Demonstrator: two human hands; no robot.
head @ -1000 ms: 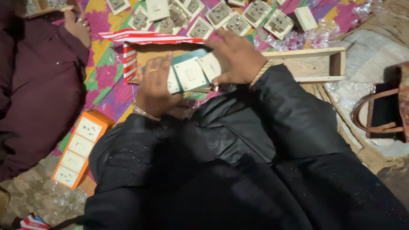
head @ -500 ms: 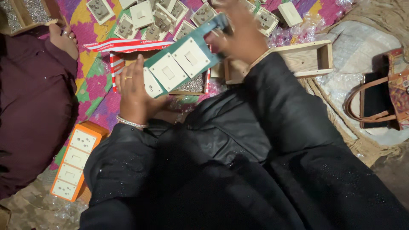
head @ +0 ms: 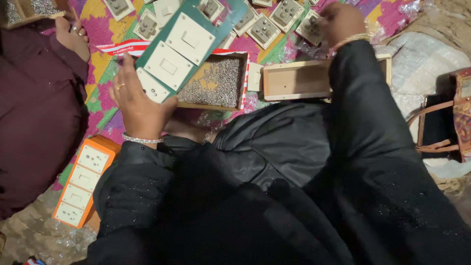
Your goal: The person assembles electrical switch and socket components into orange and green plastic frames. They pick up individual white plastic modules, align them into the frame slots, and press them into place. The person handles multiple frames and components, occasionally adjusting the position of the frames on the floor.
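The left hand (head: 140, 105) grips the near end of a long green switch plate (head: 189, 41), fingers curled over its edge and thumb beneath, holding it tilted above a shallow cardboard box of small metal screws (head: 216, 83). White switch and socket modules sit in the plate, faces up, so the hold seems meant to keep the front in view. The right hand (head: 341, 22) reaches to the far edge of the mat (head: 105, 64), closed around a loose socket module (head: 310, 28); how tightly it pinches cannot be told. More modules lie in a row along that far edge. An empty wooden box (head: 297, 81) sits just right of the screws. An orange finished plate (head: 83, 181) lies at the near left corner. Another person's hand (head: 73, 37) rests at the far left; a bag (head: 441, 127) stands on sacking to the right.
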